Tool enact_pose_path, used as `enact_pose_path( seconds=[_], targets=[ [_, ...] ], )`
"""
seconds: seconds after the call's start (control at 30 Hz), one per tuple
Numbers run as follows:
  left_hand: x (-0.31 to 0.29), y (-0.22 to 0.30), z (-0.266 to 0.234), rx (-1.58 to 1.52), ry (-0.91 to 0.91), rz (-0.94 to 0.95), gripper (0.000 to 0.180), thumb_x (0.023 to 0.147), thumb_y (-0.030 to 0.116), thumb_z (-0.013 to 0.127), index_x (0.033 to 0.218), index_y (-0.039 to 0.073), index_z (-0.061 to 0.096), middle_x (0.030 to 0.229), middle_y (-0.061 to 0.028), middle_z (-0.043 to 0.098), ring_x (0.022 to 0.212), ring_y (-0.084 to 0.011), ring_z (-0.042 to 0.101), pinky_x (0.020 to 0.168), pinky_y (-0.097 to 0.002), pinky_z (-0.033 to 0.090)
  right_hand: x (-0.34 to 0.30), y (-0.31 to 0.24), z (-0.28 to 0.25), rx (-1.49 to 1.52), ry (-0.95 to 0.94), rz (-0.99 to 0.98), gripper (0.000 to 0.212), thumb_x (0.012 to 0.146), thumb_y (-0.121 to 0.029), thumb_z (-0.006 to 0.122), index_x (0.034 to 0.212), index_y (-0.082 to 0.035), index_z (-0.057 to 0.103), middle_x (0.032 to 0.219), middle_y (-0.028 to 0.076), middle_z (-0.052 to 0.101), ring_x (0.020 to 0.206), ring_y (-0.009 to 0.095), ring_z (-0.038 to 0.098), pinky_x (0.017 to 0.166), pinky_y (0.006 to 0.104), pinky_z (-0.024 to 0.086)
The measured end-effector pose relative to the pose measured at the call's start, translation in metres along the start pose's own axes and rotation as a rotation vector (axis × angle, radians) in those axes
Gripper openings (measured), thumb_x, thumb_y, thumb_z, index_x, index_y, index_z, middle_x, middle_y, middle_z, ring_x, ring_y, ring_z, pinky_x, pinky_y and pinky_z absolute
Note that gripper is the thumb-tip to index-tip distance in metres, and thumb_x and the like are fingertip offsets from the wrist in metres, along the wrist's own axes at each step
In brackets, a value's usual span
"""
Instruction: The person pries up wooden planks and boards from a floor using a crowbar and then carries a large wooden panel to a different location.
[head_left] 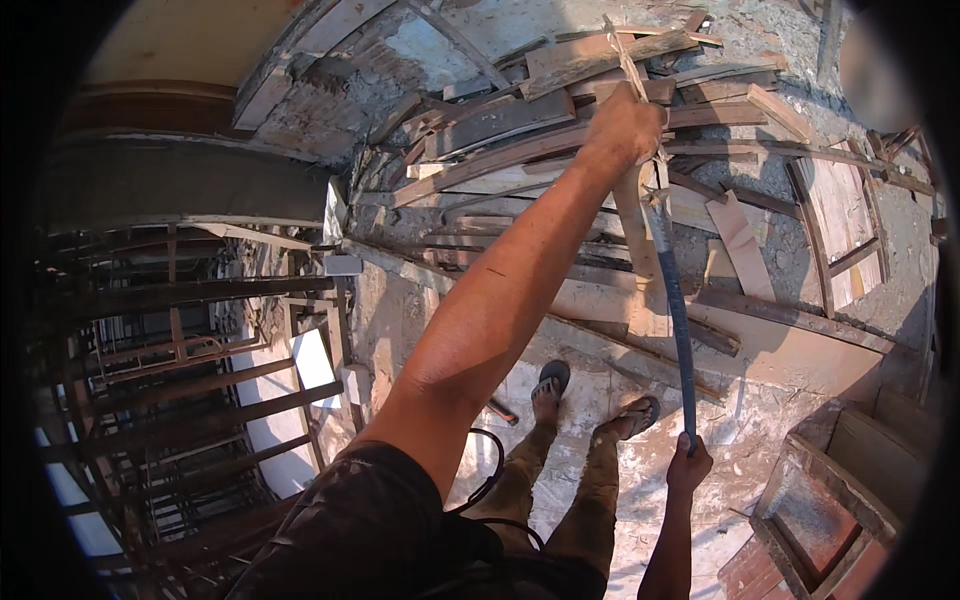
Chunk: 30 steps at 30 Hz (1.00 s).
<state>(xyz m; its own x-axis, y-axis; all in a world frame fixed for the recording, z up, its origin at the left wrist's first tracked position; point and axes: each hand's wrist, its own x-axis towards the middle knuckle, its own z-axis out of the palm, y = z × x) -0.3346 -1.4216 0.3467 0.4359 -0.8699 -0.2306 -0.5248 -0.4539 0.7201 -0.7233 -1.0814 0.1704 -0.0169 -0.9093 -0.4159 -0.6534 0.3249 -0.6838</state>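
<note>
While left fingers (652, 122) clasp splintered wood (627, 60), right fingers (699, 461) grip dark bar (677, 320), planks (570, 74) beyond

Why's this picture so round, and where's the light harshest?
In the head view, the fisheye lens leaves black corners and bends straight edges; the white panel glares brightest; sunlight and shadow patch the floor; the beams at left are murky; the long bar looks fairly sharp.

Left hand (627, 125) gripping splintered wood strip (627, 60), right hand (689, 463) holding dark bar (676, 315), scattered planks (490, 128)
</note>
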Motion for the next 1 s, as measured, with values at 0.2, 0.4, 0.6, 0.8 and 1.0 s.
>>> enact_pose_path(
  seconds=[0.2, 0.4, 0.6, 0.8, 1.0],
  targets=[
    [-0.030, 0.012, 0.015, -0.103, 0.034, -0.048, 0.047, 0.084, 0.017, 0.053, 0.126, -0.004, 0.052, 0.121, -0.0312, 0.061, 0.118, -0.0467, 0.055, 0.102, -0.0493, 0.042, 0.038, 0.077, 0.049, -0.038, 0.019, -0.148, 0.057, 0.101, -0.046, 0.050, 0.092, 0.008, 0.066, 0.073, 0.023, 0.064, 0.066, 0.034, 0.059, 0.062, 0.0482, 0.044],
    [-0.043, 0.009, 0.010, -0.076, 0.084, -0.016, 0.029, 0.083, 0.006, 0.054, 0.111, -0.004, 0.054, 0.116, -0.0306, 0.061, 0.113, -0.0457, 0.058, 0.098, -0.0520, 0.044, 0.036, 0.049, 0.060, -0.312, 0.032, -0.254, 0.046, 0.097, -0.040, 0.059, 0.088, 0.004, 0.070, 0.073, 0.023, 0.068, 0.063, 0.039, 0.066, 0.057, 0.0493, 0.052],
    [-0.042, -0.001, 0.003, -0.059, 0.230, 0.005, 0.025, 0.082, 0.008, 0.059, 0.104, -0.004, 0.058, 0.108, -0.0291, 0.065, 0.108, -0.0464, 0.061, 0.096, -0.0527, 0.046, 0.046, 0.034, 0.048, -0.294, 0.135, -0.451, 0.037, 0.096, -0.032, 0.062, 0.088, 0.003, 0.070, 0.067, 0.016, 0.066, 0.061, 0.030, 0.065, 0.057, 0.0420, 0.052],
    [-0.025, -0.016, -0.038, 0.028, 0.284, -0.064, 0.035, 0.076, 0.022, 0.072, 0.099, -0.003, 0.072, 0.102, -0.0258, 0.070, 0.101, -0.0397, 0.068, 0.091, -0.0452, 0.053, 0.067, 0.014, 0.028, -0.228, 0.038, -0.209, 0.055, 0.096, -0.056, 0.052, 0.084, -0.003, 0.065, 0.061, 0.018, 0.058, 0.057, 0.039, 0.058, 0.054, 0.0487, 0.042],
    [0.005, -0.045, -0.053, -0.055, 0.234, -0.134, 0.046, 0.073, 0.024, 0.077, 0.109, -0.004, 0.072, 0.106, -0.0238, 0.071, 0.100, -0.0352, 0.070, 0.091, -0.0409, 0.053, 0.116, 0.009, 0.053, -0.254, 0.098, -0.316, 0.055, 0.092, -0.060, 0.057, 0.077, -0.007, 0.062, 0.056, 0.015, 0.056, 0.053, 0.038, 0.058, 0.051, 0.0468, 0.042]
  ],
)
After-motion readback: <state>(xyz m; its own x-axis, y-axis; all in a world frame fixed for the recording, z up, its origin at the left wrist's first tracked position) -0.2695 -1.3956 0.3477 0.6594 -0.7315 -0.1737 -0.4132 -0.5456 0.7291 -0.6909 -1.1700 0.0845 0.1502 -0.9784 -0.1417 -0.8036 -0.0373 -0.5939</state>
